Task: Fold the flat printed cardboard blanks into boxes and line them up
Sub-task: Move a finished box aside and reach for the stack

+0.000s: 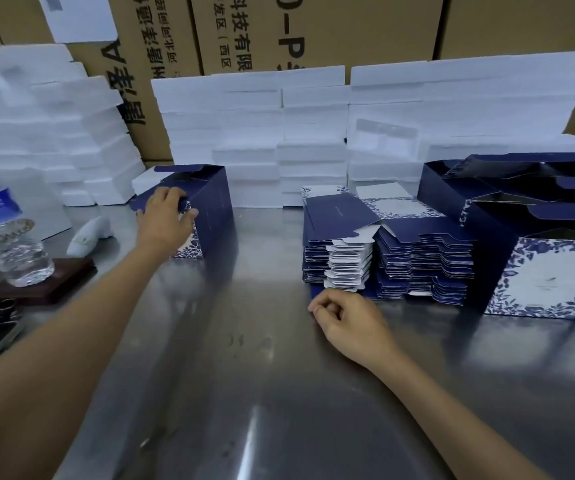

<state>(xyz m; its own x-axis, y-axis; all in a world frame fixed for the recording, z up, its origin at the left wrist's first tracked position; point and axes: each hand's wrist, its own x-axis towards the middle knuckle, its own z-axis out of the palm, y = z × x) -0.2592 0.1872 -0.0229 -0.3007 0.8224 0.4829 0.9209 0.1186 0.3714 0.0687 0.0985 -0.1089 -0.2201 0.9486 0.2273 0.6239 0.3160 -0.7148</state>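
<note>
A folded navy box [209, 202] with a blue floral white front stands upright at the left-centre of the steel table, its top flaps open. My left hand [166, 216] grips its near upper corner. A tall stack of flat navy and white printed blanks [383, 251] lies at the centre right. My right hand [348, 320] rests on the table just in front of that stack, fingers curled, holding nothing. Several folded boxes [538, 237] with open tops stand together at the far right.
White foam blocks [251, 133] are piled along the back, with brown shipping cartons [230, 29] behind them. At the left edge stand a water bottle [5, 230] on a dark wooden base [40, 282] and a small white figurine [88, 235]. The steel table [244, 375] reflects the light.
</note>
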